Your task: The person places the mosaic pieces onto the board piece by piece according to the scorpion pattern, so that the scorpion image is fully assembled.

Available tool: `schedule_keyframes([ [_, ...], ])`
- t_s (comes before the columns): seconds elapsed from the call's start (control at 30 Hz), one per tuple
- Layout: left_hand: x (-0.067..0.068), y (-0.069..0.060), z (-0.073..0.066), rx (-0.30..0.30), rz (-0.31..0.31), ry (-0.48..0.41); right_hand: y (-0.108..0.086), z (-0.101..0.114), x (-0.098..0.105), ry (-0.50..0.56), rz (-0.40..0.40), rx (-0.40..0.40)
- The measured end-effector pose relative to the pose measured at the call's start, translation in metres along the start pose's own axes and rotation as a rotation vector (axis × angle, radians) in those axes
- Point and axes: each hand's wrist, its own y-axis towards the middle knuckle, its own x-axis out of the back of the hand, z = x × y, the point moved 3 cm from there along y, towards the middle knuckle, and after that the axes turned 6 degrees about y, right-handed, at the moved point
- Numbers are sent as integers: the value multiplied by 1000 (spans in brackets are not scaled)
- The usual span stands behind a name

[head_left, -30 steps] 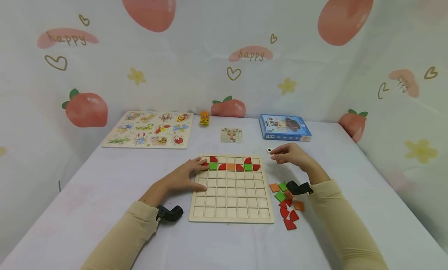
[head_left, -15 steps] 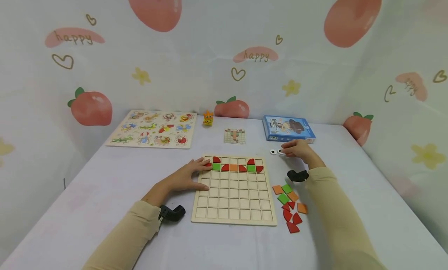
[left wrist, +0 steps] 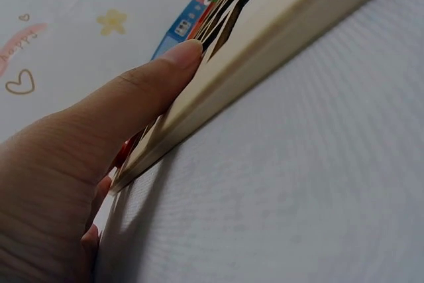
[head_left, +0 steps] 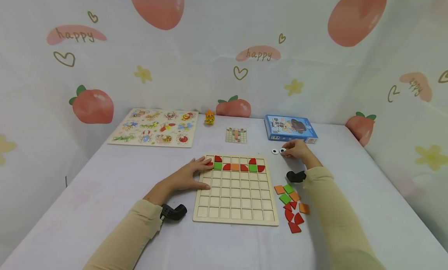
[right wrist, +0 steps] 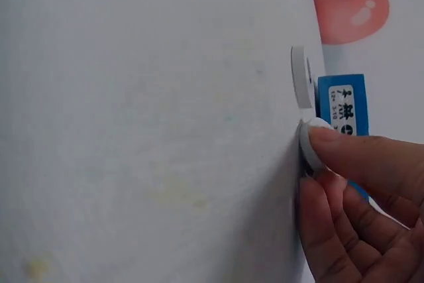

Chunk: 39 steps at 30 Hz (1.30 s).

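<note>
Right hand (head_left: 299, 150): had shifted rightward, farther from the board, since the frame one second earlier; thumb and fingers pinched the right white disc.
Right white disc (head_left: 282, 150): sat at those fingertips, low over the bench (head_left: 122, 180), dark dot in its middle; whether it touched the bench could not be told.
Left white disc (head_left: 275, 151): lay flat just beside its twin, also dark-dotted, between that disc and the board.
Left hand (head_left: 185, 177): had kept its place; thumb and fingers stood apart, resting on the left edge of the board, thumb on the rim.
Board (head_left: 235, 224): lay flat mid-bench, seven by seven cells.
Top row: two red quarter-rounds, in the second and sixth cells.
Second row: orange square (head_left: 235, 167) in the middle, a green square in the second and sixth cells, red pieces in the rest; the leftmost red was partly hidden by fingers.
Loose pieces: orange squares, green squares and red pieces (head_left: 294, 227) lay scattered right of the board, beside the right forearm.
Behind: picture card (head_left: 236, 135) beyond the board, blue box (head_left: 287, 138) near the right hand, insect puzzle (head_left: 154, 127) and orange toy (head_left: 209, 117) to the left.
</note>
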Motion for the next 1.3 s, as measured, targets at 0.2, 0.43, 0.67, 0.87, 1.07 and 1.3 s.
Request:
schedule_keyframes([
  [0.2, 0, 0, 0, -5, -1, 4, -3, 11, -4, 21, -2, 51],
  [0.43, 2, 0, -2, -6, 0, -2, -5, 28, -17, 53, 71, 117],
  [0.67, 1, 1, -2, -6, -2, -3, -9, 48, -41, 40, 162, 151],
  [0.87, 1, 1, -1, -4, -9, -8, -10, 60, -61, 60, 235, 169],
  [1.07, 0, 1, -1, -6, -10, 0, -12, 70, -80, 81, 346, 199],
  [1.3, 0, 0, -1, -2, -8, -2, -13, 75, -95, 75, 385, 203],
])
